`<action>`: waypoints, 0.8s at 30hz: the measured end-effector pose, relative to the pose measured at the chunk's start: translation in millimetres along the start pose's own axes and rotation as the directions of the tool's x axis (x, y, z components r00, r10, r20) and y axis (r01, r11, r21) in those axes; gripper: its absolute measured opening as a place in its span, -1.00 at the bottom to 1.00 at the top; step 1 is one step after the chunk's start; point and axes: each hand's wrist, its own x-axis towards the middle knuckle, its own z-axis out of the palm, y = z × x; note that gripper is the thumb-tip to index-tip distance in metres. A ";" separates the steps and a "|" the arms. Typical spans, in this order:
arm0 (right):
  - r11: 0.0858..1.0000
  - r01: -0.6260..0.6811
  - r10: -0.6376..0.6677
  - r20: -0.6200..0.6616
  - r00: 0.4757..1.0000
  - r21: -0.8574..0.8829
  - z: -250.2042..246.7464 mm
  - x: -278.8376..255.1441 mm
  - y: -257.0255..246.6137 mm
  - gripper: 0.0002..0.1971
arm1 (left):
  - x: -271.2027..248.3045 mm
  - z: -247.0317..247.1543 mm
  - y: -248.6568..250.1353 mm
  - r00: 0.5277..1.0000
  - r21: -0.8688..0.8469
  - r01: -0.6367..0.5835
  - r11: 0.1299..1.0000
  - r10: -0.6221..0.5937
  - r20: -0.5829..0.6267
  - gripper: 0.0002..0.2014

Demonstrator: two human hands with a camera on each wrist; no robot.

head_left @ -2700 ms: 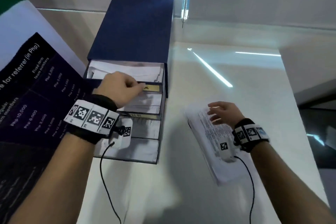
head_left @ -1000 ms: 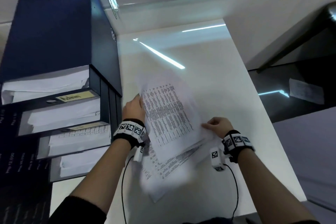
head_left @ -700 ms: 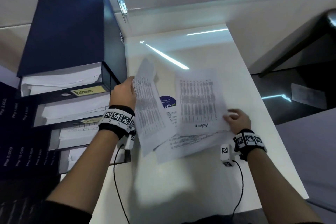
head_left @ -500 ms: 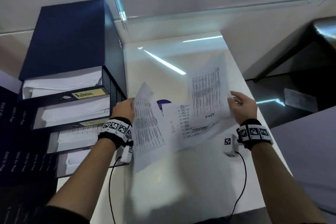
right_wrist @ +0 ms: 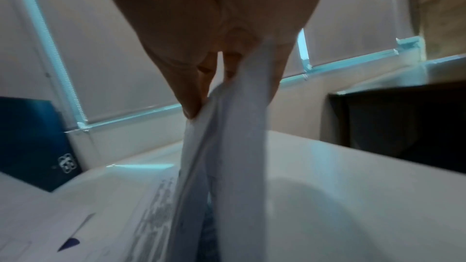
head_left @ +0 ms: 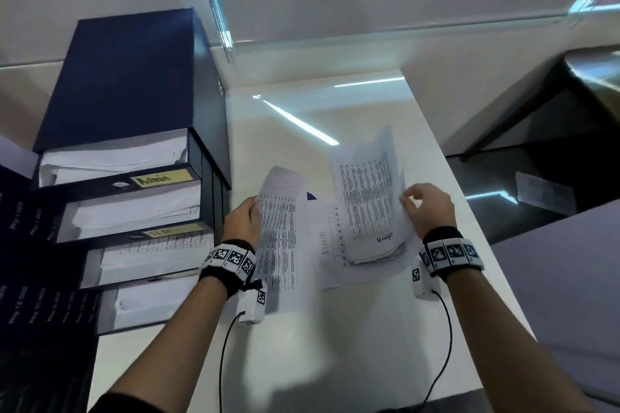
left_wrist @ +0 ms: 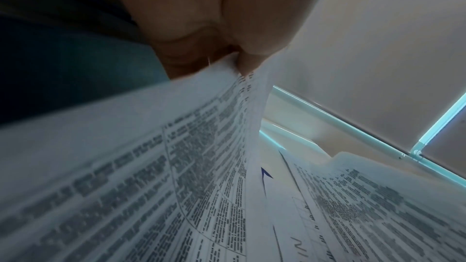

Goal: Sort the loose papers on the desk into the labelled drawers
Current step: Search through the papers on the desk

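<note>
On the white desk (head_left: 302, 345), at my left, stands the dark blue drawer unit (head_left: 134, 77), four drawers pulled out in steps, each with white paper inside. Top drawer's label (head_left: 163, 177) reads "Admin"; the label (head_left: 167, 230) below it too blurred to read for sure. Lower two drawers: no label I can make out.

Just right of the unit, loose papers spread between my hands. A flat sheet (head_left: 330, 265) lies on the desk in the middle, "ADMIN" handwritten along its edge, a table printed on it.

My right hand (head_left: 427, 208) pinches a small bundle of printed sheets (head_left: 367, 198) by the right edge, thumb against fingers, bundle raised and curling, its lower end resting on the flat sheet. Right wrist view shows several layers caught between thumb and fingers.

My left hand (head_left: 242, 223) grips one printed sheet (head_left: 280, 231) by its left edge, thumb over the paper, sheet tilted up off the desk, next to the drawer unit's side
</note>
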 end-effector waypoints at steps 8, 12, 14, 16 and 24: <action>0.947 0.308 -0.293 -0.141 0.946 0.096 -37.0 16.5 -60.3 -0.78 | 7.2 -21.2 25.5 0.968 -0.242 -0.157 0.958 0.197 0.153 -0.85; 0.898 0.439 -0.435 -0.165 0.885 -0.016 -38.5 28.5 -72.3 -0.73 | 14.5 -28.6 28.5 0.920 -0.202 -0.220 0.954 0.272 0.282 -0.93; 0.892 0.437 -0.453 -0.230 0.861 -0.119 -42.5 38.4 -70.6 -0.74 | 10.9 -33.9 36.7 0.880 -0.268 -0.261 0.928 0.343 0.330 -0.88; 0.877 0.423 -0.473 -0.258 0.843 -0.227 -46.9 45.7 -70.0 -0.74 | 7.2 -37.9 47.9 0.828 -0.278 -0.410 0.869 0.482 0.286 -0.87; 0.802 0.549 -0.584 0.117 0.803 0.233 -52.0 24.3 -102.0 -0.77 | 26.7 -11.7 89.0 0.641 0.127 -0.751 0.648 0.671 0.373 -0.84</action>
